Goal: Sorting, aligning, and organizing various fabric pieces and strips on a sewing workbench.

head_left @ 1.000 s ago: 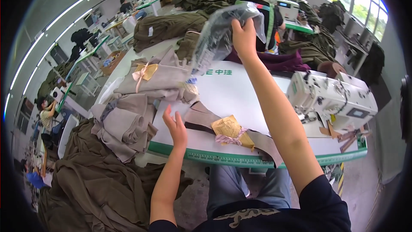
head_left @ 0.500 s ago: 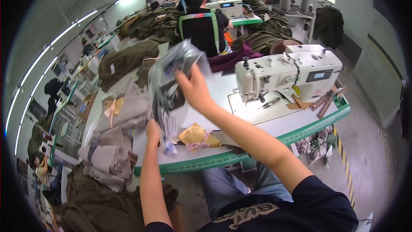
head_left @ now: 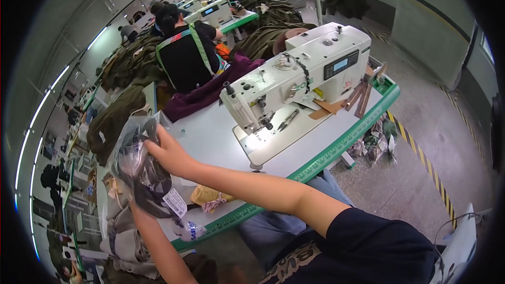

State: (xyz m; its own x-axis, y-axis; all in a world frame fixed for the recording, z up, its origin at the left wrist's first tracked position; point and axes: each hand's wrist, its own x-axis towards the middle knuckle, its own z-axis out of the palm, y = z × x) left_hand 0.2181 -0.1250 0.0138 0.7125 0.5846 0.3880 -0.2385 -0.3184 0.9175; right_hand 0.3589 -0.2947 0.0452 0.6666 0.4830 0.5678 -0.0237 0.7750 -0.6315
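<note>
A clear plastic bag (head_left: pixel 150 176) with something dark inside is over the left end of the sewing table (head_left: pixel 202 131). It bears a white printed label (head_left: pixel 174 203). My right hand (head_left: pixel 167 152) grips the bag's upper part, thumb and fingers around the film. From below, my left arm (head_left: pixel 152 236) reaches behind the bag, which hides that hand's fingers. Just right of the bag lies a tan bundle (head_left: pixel 206 195) with a patterned strip. Below the bag's lower corner sits a crumpled white piece of plastic (head_left: pixel 189 230) with blue print.
A white sewing machine (head_left: pixel 300 76) stands on the table, small thread snips (head_left: pixel 288 119) by its needle. Brown strips (head_left: pixel 355 99) lie at its right. Purple cloth (head_left: pixel 210 89) edges the far side. Grey folded cloth (head_left: pixel 129 242) is at lower left. Ahead, a person (head_left: pixel 187 52) sits, back turned.
My view has swung to the right. Both hands and the bag have shifted leftward over the grey cloth; my left hand, partly visible before, is now behind the bag.
</note>
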